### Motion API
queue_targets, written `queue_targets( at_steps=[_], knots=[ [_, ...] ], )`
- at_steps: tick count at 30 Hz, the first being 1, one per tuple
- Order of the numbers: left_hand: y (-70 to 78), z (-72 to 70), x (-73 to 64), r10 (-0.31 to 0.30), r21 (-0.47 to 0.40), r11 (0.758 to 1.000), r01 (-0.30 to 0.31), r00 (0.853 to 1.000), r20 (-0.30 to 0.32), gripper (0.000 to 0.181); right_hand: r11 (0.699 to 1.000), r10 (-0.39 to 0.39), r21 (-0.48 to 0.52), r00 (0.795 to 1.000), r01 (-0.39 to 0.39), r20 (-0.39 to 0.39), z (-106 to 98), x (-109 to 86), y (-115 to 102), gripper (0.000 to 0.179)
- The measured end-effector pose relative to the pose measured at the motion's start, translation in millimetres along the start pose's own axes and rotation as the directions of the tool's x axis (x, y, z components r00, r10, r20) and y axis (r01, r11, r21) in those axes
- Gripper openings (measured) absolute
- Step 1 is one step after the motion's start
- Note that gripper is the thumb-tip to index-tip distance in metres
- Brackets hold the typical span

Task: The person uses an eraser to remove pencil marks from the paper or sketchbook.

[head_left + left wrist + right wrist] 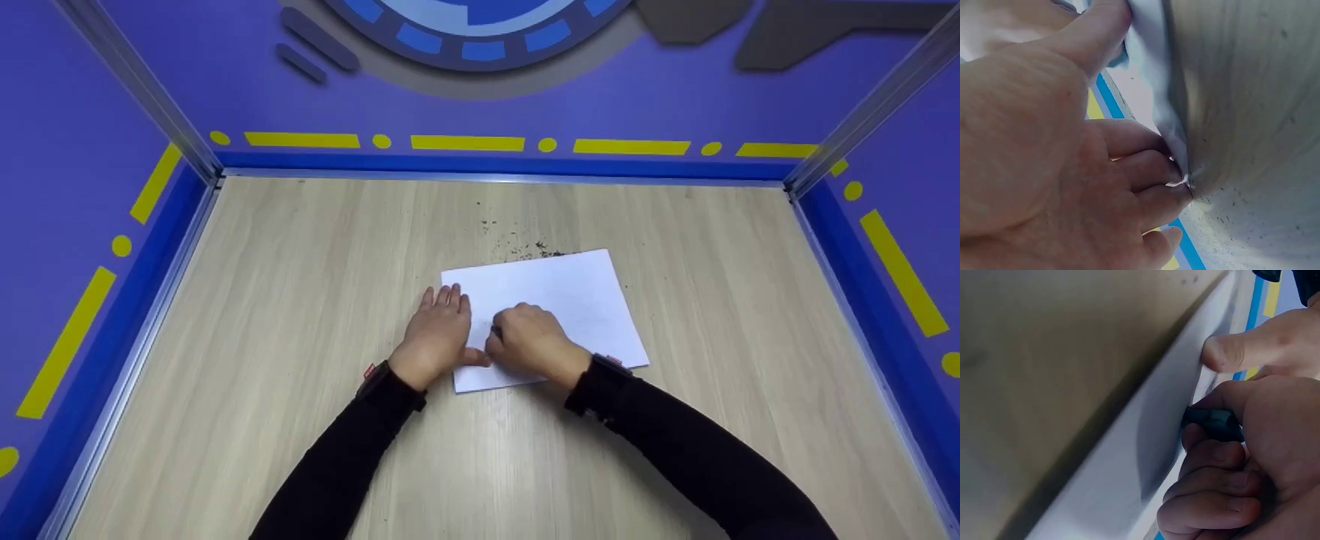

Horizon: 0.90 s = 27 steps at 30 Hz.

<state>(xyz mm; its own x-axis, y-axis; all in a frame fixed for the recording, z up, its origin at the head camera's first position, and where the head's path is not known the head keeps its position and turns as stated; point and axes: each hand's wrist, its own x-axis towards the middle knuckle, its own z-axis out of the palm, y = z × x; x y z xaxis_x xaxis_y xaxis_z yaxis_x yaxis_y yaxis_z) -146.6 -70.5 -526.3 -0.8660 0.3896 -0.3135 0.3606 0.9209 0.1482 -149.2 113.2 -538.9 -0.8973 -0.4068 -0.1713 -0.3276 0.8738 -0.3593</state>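
Observation:
A white sheet of paper (570, 300), perhaps a thin stack, lies slightly turned on the table. My left hand (437, 334) rests flat over its left edge, fingers pointing away and thumb spread across the paper toward the other hand. In the left wrist view the fingertips (1165, 205) press right at the paper's edge. My right hand (532, 337) pinches a small dark eraser (1216, 423) between thumb and curled fingers, its end against the paper near the left thumb. Most of the eraser is hidden from above.
Dark crumbs (541, 246) are scattered on the wooden table (315, 300) just beyond the paper's far edge. Blue-purple panels with yellow dashes (467, 142) enclose the table at the back and both sides. Black bands circle both wrists.

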Motion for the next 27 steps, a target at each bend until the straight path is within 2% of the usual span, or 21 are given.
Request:
queue_targets(
  at_steps=[5, 11, 16, 20, 27],
  knots=[
    [2.5, -0.2, 2.0, -0.013, 0.004, 1.0, 0.013, 0.999, 0.038, 0.12, 0.997, 0.077, 0.024, 0.997, -0.077, -0.004, -11, -12.3, 34, 0.026],
    [1.7, 0.8, 2.3, -0.028, 0.014, 1.0, 0.027, 0.998, 0.056, 0.121, 0.981, 0.175, 0.093, 0.984, -0.173, -0.013, -30, -37.6, 95, 0.024],
    [1.1, 0.3, 1.8, -0.029, 0.019, 0.999, 0.028, 0.998, 0.055, 0.121, 0.962, 0.262, 0.083, 0.965, -0.259, -0.021, -46, -60.9, 139, 0.026],
    [1.6, 1.0, 1.7, -0.026, 0.01, 1.0, 0.025, 0.998, 0.055, 0.121, 0.948, 0.307, 0.09, 0.952, -0.305, -0.008, -52, -70.3, 154, 0.026],
    [1.6, -0.8, 1.5, -0.024, 0.0, 1.0, 0.024, 0.998, 0.054, 0.12, 0.945, 0.319, 0.069, 0.948, -0.319, 0.012, -56, -69.9, 155, 0.03]
  ],
)
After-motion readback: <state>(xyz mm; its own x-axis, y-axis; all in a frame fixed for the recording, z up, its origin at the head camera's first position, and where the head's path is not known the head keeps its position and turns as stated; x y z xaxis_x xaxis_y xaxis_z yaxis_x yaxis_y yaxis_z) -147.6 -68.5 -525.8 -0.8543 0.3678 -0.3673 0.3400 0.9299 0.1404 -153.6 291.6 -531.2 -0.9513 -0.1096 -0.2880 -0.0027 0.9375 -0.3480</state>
